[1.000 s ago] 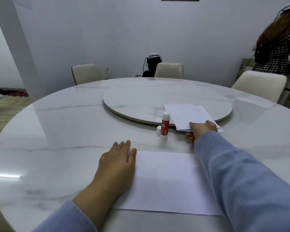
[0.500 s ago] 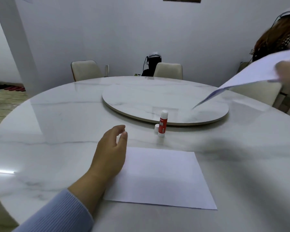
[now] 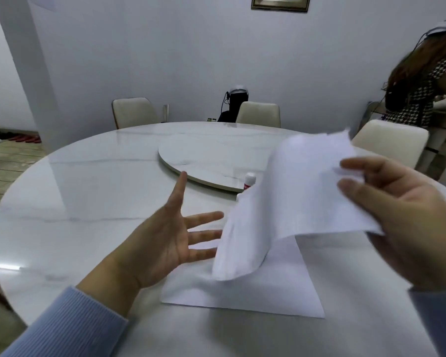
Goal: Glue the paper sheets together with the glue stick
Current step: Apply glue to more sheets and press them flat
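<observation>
Right hand (image 3: 407, 228) pinches a loose white sheet (image 3: 291, 199) by its right edge, thumb on top, fingers curled under. Sheet is lifted off the table (image 3: 88, 202), bowed and drooping: upper edge high toward the far right, lower left corner hanging down over the flat sheet (image 3: 242, 289). Cannot tell whether that corner touches the flat sheet. Held sheet is motion-blurred; cannot tell if it is one sheet or several.

Left hand (image 3: 160, 243) is open, palm facing right, fingers spread and straight, thumb pointing up. It holds nothing. Its fingertips sit just beside the hanging sheet's left edge; contact unclear. The hand hovers over the flat sheet's left edge.

Flat sheet lies on the table near the near edge, slightly right of centre, partly hidden by the held sheet. Near corners are visible, lying flat.

Glue stick (image 3: 249, 181) stands upright on the table just in front of the near rim of the turntable (image 3: 204, 153), beyond the flat sheet. Only its white top and a bit of red label show; the rest is behind the held sheet.

Turntable is a round marble disc at the table's centre. Both sleeves are light blue knit. Three cream chairs (image 3: 134, 112) stand along the far and right table edge. A second person (image 3: 420, 83) in a houndstooth top stands at far right, beyond the table. Framed picture (image 3: 280, 3) on the wall, top of view.
</observation>
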Tool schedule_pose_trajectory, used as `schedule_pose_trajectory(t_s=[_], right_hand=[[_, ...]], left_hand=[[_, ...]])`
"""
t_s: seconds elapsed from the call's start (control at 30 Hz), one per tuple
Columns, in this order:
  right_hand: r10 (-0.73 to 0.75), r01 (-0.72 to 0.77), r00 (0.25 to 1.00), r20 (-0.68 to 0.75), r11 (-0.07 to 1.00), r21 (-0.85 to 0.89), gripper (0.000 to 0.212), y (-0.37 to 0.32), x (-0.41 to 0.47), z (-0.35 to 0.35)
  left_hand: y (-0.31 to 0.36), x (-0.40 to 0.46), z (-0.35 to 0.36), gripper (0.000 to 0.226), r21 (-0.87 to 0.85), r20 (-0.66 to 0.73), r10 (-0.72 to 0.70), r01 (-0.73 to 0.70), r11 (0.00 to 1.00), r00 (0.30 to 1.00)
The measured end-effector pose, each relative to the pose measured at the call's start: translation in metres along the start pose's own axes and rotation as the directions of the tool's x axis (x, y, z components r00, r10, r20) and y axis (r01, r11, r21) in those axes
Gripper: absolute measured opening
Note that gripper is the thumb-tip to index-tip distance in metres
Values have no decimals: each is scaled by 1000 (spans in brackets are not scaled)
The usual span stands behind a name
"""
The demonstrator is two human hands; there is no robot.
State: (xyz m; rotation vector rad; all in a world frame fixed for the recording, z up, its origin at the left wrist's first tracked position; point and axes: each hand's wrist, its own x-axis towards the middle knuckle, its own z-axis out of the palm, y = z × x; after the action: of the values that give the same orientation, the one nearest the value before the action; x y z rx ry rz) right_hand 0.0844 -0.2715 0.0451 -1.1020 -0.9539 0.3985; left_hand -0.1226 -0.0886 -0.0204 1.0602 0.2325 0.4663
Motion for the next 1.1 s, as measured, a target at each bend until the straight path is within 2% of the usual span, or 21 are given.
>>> schedule_pose_trajectory(t_s=[0.03,0.13,0.27,0.33,0.4,0.5,0.57,0.7,0.93,1.1], right_hand=[[75,-75,997,37,997,14,31,11,-4,-2],[261,-261,965,5,964,45,25,26,-11,-4],[324,-324,946,9,944,59,27,33,-13,-6],[359,-359,933,-5,932,59,19,40,-11,-10],[423,-422,906,-16,906,24,20,48,-11,-12],[484,-484,874,-39,865,-131,13,61,-13,-11],[481,-474,875,-44,838,-269,8,66,-14,-9],[496,-451,868,22,806,-384,10,67,-15,-7],[463,-382,886,5,737,-557,14,71,-15,-10],[467,-356,884,6,682,-639,15,73,-14,-10]], left_hand=[[-1,-1,2,93,43,-46,-7,9,999,999],[-7,-2,7,91,69,-125,11,-2,998,992],[-2,-4,11,70,138,-174,26,-1,990,984],[-4,-3,6,58,267,-216,45,15,963,975],[-6,-2,0,43,425,-307,123,21,905,944],[-7,0,-4,24,537,-406,251,7,843,879],[-9,-1,-6,12,628,-437,325,26,777,839],[-13,-4,-14,4,722,-465,374,98,685,803],[-13,-13,-21,7,792,-456,317,218,570,831],[-16,-13,-20,7,855,-451,378,270,443,809]])
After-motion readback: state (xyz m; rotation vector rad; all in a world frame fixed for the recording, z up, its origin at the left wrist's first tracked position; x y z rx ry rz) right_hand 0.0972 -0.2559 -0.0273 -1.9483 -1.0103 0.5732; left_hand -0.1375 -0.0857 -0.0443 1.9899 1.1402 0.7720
